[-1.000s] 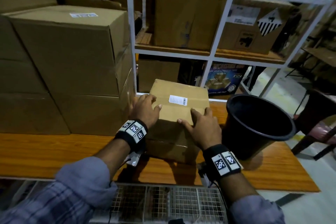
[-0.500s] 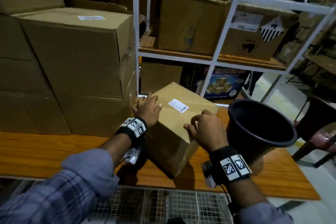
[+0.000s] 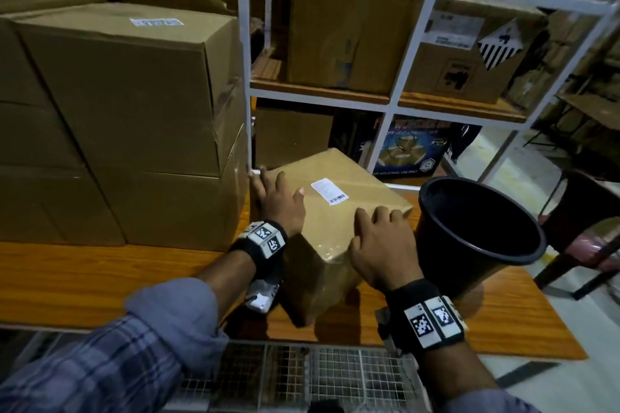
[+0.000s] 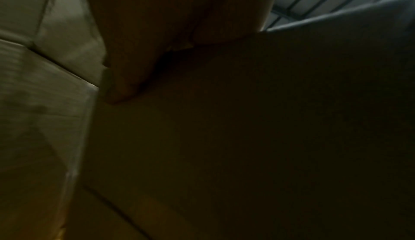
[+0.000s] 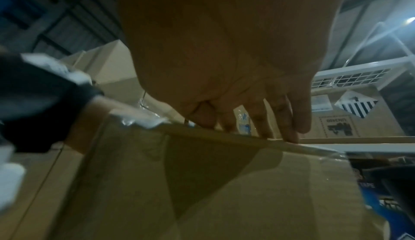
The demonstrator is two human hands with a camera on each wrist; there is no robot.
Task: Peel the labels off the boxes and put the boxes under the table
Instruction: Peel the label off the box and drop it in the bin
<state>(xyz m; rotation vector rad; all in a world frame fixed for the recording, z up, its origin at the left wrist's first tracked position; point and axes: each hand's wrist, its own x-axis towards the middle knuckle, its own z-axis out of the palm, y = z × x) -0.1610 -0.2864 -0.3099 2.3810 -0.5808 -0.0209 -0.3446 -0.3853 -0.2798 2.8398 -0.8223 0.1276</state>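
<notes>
The left hand [image 3: 280, 201] is laid flat at 11 o'clock, fingers extended and spread, thumb pointing toward 1 o'clock. The right hand [image 3: 382, 245] is held at 1 o'clock, palm down, fingers [image 5: 292, 119] bent at the knuckles. Both forearms are stretched forward, sleeves pushed up, marker bands worn at the wrists.

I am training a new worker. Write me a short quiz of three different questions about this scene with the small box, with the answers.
1. True or false: the white label is already peeled off the small box.
2. Which hands touch the small box? A. only the left hand B. only the right hand C. both
3. Fill in: right of the small box, on the wooden table, stands a black ____.

Key: 1 false; 2 C; 3 bucket.
</notes>
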